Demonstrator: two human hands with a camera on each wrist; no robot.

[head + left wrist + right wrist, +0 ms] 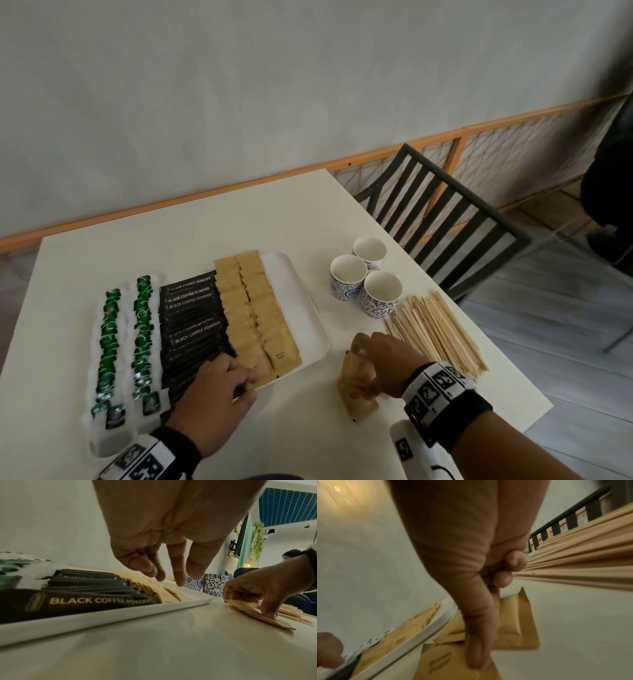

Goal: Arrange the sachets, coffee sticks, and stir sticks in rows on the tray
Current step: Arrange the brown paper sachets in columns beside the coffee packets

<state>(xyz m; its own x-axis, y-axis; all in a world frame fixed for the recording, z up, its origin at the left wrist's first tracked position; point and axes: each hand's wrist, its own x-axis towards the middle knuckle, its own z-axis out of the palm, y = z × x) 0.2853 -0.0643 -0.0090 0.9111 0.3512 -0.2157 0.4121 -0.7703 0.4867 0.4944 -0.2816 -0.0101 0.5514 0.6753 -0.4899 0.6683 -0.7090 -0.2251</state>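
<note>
A white tray [301,301] holds rows of green-and-white sachets [126,339], black coffee sticks [191,322] and two rows of brown sachets [253,308]. My left hand [246,380] hovers at the tray's near edge, where the black row meets the brown one. Its fingers [178,578] hang relaxed and hold nothing. My right hand [373,366] is on the table right of the tray and pinches a small loose stack of brown sachets [358,397] between thumb [476,649] and curled fingers. A pile of wooden stir sticks [438,332] lies just right of that hand.
Three blue-patterned cups [366,277] stand behind the stir sticks, right of the tray. A dark slatted chair [445,212] stands against the table's far right side. The table's right edge runs close behind the stir sticks.
</note>
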